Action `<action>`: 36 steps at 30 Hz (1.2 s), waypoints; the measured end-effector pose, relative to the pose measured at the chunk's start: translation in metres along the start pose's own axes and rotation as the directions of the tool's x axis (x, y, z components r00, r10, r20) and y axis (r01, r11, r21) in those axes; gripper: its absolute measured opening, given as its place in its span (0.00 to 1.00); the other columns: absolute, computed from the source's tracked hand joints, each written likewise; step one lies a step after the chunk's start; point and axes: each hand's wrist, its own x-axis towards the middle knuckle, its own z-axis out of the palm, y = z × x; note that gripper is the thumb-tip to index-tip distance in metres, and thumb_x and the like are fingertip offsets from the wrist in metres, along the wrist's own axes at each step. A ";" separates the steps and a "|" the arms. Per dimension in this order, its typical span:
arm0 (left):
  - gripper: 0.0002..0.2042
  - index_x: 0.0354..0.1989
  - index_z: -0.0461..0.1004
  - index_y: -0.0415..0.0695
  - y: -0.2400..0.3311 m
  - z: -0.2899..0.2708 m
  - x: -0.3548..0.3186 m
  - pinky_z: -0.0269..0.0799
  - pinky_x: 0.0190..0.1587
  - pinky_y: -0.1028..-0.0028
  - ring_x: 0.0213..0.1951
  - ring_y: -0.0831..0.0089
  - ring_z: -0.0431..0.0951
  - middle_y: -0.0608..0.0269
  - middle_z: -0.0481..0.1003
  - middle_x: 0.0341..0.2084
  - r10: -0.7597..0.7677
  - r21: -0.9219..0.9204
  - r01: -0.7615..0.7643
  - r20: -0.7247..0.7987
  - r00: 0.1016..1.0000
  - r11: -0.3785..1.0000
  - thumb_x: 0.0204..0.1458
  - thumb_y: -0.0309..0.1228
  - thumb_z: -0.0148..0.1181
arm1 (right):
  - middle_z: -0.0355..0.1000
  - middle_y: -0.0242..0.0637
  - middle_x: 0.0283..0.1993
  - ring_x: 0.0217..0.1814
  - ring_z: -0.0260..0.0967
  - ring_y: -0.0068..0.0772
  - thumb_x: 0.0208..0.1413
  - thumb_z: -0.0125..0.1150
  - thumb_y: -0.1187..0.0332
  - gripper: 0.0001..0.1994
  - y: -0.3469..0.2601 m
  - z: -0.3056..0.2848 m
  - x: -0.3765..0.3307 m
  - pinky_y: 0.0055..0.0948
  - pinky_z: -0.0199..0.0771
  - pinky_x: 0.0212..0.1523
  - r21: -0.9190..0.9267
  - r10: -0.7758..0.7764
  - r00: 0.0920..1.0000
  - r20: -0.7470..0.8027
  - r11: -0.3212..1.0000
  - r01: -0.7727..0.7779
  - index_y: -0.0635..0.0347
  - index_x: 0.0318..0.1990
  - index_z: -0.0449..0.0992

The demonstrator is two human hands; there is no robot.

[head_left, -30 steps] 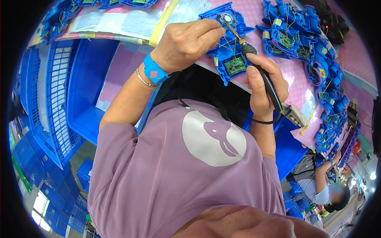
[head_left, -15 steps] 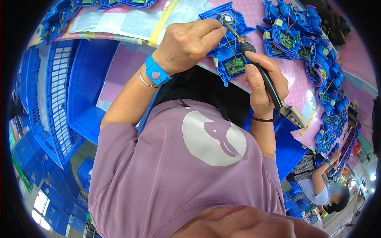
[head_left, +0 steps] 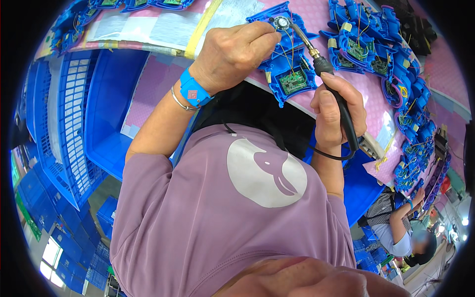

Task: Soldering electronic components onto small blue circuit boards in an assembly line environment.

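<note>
My right hand (head_left: pixel 336 111) is wrapped round the black handle of a soldering iron (head_left: pixel 322 65). Its metal tip points up and left, ending beside a round silver-and-black part (head_left: pixel 282 23) in an open blue plastic housing (head_left: pixel 275 91). A green circuit board (head_left: pixel 293 80) sits in the housing's near section, with thin wires running up toward the round part. My left hand (head_left: pixel 235 53) is closed in a pinch at the housing's left side, its fingertips just below the round part. Whatever lies between those fingertips is too small or hidden to make out.
Many similar blue housings with boards (head_left: pixel 358 49) crowd the table to the right, with others at the far left. A yellow strip (head_left: pixel 203 29) crosses the pink and white table covering. Blue crates (head_left: pixel 111 114) stand at left. Another person (head_left: pixel 396 225) works at lower right.
The soldering iron and my right hand have shifted right, moving the tip from the round part's left side to its right. My left hand has hardly moved.
</note>
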 end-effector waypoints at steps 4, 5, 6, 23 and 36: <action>0.12 0.38 0.80 0.43 -0.001 0.000 0.001 0.78 0.28 0.73 0.32 0.69 0.84 0.65 0.80 0.35 0.014 -0.010 -0.014 -0.003 1.000 1.000 0.42 0.26 0.70 | 0.72 0.42 0.26 0.23 0.66 0.25 0.60 0.62 0.73 0.15 -0.002 0.000 -0.004 0.23 0.62 0.24 0.048 0.045 0.998 -0.044 0.998 -0.043 0.74 0.51 0.76; 0.12 0.38 0.80 0.43 -0.001 -0.001 0.002 0.78 0.29 0.73 0.32 0.69 0.84 0.65 0.81 0.35 0.006 -0.017 -0.006 0.001 1.000 1.000 0.42 0.26 0.70 | 0.71 0.42 0.26 0.23 0.65 0.25 0.60 0.62 0.74 0.15 -0.002 0.000 -0.004 0.23 0.63 0.24 0.058 0.033 0.998 -0.050 0.998 -0.030 0.75 0.51 0.75; 0.13 0.38 0.81 0.42 0.000 -0.001 0.002 0.79 0.29 0.73 0.32 0.69 0.84 0.65 0.81 0.35 -0.001 -0.025 0.001 0.005 1.000 1.000 0.42 0.27 0.70 | 0.71 0.42 0.26 0.23 0.65 0.26 0.59 0.61 0.74 0.15 -0.003 -0.001 -0.004 0.24 0.64 0.25 0.065 0.021 0.998 -0.057 0.998 -0.017 0.75 0.51 0.75; 0.12 0.39 0.81 0.42 0.004 -0.027 0.037 0.77 0.28 0.73 0.28 0.70 0.82 0.65 0.79 0.33 -0.026 -0.092 0.031 0.057 0.998 0.995 0.43 0.24 0.70 | 0.74 0.38 0.26 0.24 0.69 0.22 0.63 0.60 0.73 0.14 -0.007 -0.005 -0.003 0.21 0.67 0.26 0.151 0.018 0.985 -0.170 0.988 0.008 0.72 0.52 0.75; 0.13 0.42 0.82 0.45 -0.014 -0.027 0.003 0.78 0.30 0.75 0.31 0.69 0.83 0.65 0.82 0.37 0.052 0.020 -0.053 0.028 0.998 0.998 0.46 0.25 0.74 | 0.70 0.37 0.23 0.20 0.61 0.21 0.58 0.58 0.77 0.13 -0.013 0.004 0.003 0.22 0.58 0.22 0.065 0.104 0.992 -0.068 0.993 -0.100 0.75 0.50 0.77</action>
